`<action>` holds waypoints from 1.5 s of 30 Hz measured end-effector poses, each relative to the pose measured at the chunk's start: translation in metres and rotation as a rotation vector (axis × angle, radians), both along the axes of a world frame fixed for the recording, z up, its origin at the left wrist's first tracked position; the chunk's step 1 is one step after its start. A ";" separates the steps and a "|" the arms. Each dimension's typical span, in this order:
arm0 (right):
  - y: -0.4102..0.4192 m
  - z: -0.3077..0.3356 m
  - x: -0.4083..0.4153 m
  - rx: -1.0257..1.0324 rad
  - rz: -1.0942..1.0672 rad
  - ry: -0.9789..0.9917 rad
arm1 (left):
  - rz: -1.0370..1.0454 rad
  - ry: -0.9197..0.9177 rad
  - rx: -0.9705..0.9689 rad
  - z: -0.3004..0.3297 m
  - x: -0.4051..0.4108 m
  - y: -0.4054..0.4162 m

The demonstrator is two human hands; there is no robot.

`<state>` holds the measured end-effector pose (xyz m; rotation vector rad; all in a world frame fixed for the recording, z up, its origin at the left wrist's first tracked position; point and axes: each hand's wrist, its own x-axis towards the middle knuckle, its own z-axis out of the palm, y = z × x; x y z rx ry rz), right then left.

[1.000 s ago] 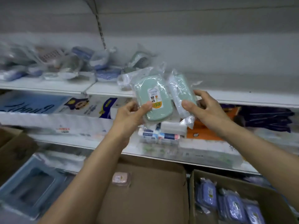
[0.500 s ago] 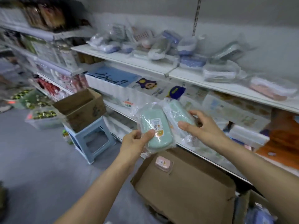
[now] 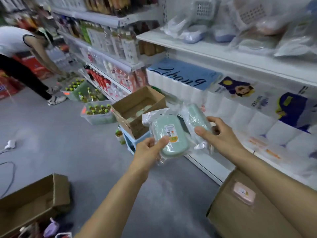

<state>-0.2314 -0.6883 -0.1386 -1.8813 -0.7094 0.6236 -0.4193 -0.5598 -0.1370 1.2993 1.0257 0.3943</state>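
- Now the left hand [image 3: 148, 151] pinches a wrapped green case [image 3: 171, 134], thumb on top;
- right hand [image 3: 221, 134] pinches the second case [image 3: 193, 115];
- likely light, stiff, slick wrap; grip the edges.

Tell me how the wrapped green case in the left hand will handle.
The green case probably stays stiff: its moulded edges keep shape under the thumb of the left hand. Its loose clear wrapper likely slides and crinkles, so grip may slip. It seems light: one hand carries it.
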 end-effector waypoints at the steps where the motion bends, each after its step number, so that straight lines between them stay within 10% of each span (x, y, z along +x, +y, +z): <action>1: 0.018 -0.002 0.000 -0.011 0.002 0.013 | 0.013 -0.001 -0.024 -0.002 -0.001 0.017; 24: 0.434 -0.081 0.186 -0.178 0.149 0.072 | 0.430 0.159 -0.201 -0.124 0.136 0.410; 45: 0.641 -0.320 0.217 -0.965 0.428 -0.307 | 0.253 0.519 -0.409 -0.373 0.223 0.558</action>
